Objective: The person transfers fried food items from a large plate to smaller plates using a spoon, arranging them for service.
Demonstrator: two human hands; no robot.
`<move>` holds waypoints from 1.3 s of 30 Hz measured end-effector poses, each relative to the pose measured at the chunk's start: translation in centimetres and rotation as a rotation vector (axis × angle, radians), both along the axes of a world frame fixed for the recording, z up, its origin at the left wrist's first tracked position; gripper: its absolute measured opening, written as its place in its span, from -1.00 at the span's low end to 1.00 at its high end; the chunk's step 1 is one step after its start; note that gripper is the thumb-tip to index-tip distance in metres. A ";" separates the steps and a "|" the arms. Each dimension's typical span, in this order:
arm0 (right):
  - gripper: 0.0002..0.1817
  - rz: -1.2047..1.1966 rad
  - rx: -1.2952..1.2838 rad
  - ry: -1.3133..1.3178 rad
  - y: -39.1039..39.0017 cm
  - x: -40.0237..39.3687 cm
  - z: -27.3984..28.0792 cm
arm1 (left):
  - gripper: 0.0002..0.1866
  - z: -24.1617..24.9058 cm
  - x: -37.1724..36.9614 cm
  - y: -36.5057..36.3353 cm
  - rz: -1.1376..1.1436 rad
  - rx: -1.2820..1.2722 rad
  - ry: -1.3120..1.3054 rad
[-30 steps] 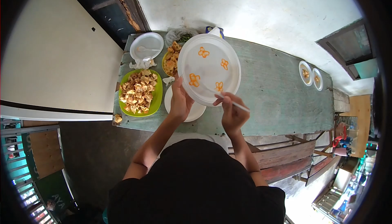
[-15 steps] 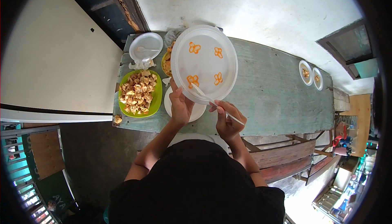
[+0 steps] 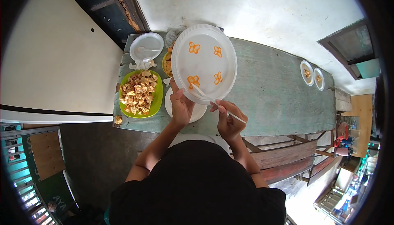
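My left hand [image 3: 182,106] grips the lower left edge of a white plate [image 3: 206,63], which is tilted up and bears several orange outlined shapes [image 3: 218,52]. In my right hand [image 3: 230,119] is a white plastic spoon [image 3: 205,96], its tip touching the orange shape at the plate's lower left. Beneath the held plate, another white plate [image 3: 199,115] lies on the green table [image 3: 266,102]. To the left stands a green plate piled with folded golden fried pieces [image 3: 139,93].
At the table's back left are a white plate with a spoon [image 3: 146,46], crumpled plastic [image 3: 143,64] and a partly hidden yellow-green bowl [image 3: 166,67]. Two small plates of food [image 3: 307,73] sit far right. A wooden bench [image 3: 287,159] stands below the table's front edge.
The held plate has shifted very slightly to the left. The spoon and both hands have hardly moved.
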State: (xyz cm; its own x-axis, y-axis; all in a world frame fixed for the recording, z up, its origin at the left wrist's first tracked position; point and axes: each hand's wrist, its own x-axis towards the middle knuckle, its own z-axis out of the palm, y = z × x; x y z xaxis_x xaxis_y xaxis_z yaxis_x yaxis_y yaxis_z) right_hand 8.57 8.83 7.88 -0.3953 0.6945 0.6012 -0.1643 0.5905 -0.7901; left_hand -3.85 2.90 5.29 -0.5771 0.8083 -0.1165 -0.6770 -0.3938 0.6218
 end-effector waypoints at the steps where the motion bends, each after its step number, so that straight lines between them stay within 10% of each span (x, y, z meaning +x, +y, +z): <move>1: -0.86 -0.006 -0.014 0.006 0.0 -0.1 0.1 | -0.43 0.0 0.0 0.0 -0.005 0.008 0.000; 28: -0.73 -0.101 -0.377 0.233 3.0 2.5 1.4 | -0.41 1.6 -1.1 0.4 0.120 -0.058 -0.132; 39: -0.86 0.064 -0.231 -0.137 1.4 2.3 0.4 | -0.48 0.1 -1.6 0.5 0.046 -0.201 -0.068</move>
State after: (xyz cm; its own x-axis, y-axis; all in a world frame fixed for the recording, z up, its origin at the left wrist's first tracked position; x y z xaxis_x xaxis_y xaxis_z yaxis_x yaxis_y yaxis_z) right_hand 10.90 10.22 8.25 -0.5094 0.7780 0.3677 -0.0776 0.3840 -0.9201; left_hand -5.46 3.40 5.34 -0.5982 0.7378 -0.3128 -0.7044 -0.2981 0.6441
